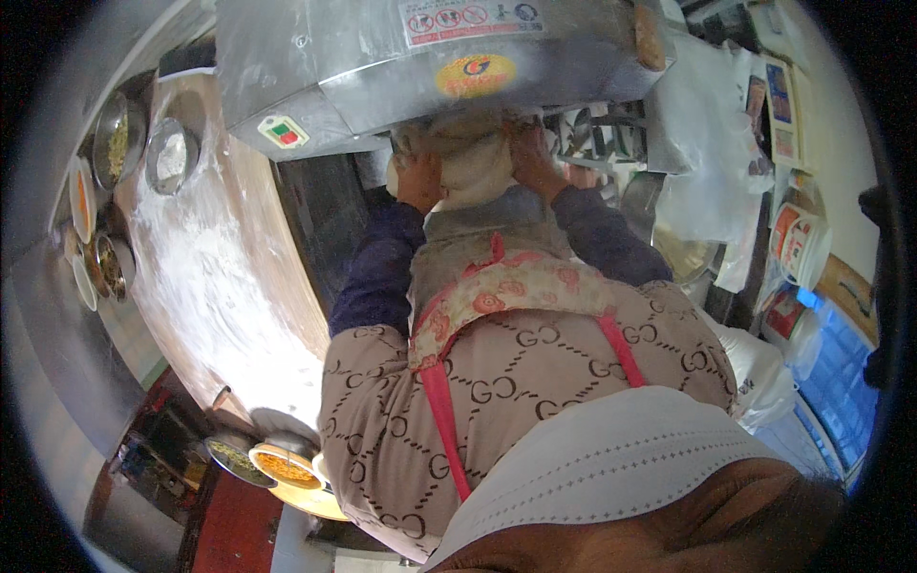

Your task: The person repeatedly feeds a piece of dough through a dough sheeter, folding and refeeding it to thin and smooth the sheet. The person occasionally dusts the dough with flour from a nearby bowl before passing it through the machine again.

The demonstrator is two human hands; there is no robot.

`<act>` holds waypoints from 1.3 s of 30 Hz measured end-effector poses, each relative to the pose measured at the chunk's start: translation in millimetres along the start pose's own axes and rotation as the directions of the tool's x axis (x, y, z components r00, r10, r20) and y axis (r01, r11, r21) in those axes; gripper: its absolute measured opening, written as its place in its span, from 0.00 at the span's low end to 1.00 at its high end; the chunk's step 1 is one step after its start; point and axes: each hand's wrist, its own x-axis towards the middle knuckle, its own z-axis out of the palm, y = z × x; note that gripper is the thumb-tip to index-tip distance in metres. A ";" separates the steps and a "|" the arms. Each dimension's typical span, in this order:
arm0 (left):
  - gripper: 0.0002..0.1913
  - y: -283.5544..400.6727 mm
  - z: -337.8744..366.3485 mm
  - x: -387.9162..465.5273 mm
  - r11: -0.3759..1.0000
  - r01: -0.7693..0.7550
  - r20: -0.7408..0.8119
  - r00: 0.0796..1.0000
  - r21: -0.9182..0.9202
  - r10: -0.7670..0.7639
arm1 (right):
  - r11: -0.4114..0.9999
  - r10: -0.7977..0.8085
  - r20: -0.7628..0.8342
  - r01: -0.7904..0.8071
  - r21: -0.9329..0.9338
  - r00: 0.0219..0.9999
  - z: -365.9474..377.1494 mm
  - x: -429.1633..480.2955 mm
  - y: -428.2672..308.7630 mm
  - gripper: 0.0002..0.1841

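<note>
A large pale mass of dough [473, 168] lies under the front edge of a floured metal machine [387, 79]. My left hand [421, 175] rests on the dough at its left side in the picture, and my right hand [534, 161] is against its right side. Both sets of fingertips are in shade below the machine's housing, partly hidden. The machine has a green and red switch [284, 133] on its left front. An apron with a floral top and pink straps [509, 286] covers my front.
To the left stands a wooden worktop dusted with flour [215, 251], with a metal bowl of white powder [172, 156]. Bowls of chopped food [286, 465] stand by its near end. Plastic sheeting [698, 143] and a white tub [801, 243] are at the right.
</note>
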 end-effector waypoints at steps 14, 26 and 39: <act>0.34 -39.8 6.8 112.0 0.989 0.058 0.217 0.976 -0.133 -0.028 | 0.995 0.047 0.316 -0.071 0.064 0.947 72.5 71.8 83.2 0.35; 0.28 12.2 60.6 -52.1 0.989 -0.114 -0.279 0.951 0.094 0.136 | 0.991 0.127 0.254 -0.134 0.012 0.959 -16.7 -74.9 -31.7 0.29; 0.24 7.8 17.3 28.3 0.990 0.134 -0.017 0.991 -0.052 -0.135 | 0.910 0.047 0.450 0.148 -0.388 0.892 20.3 14.6 -2.7 0.29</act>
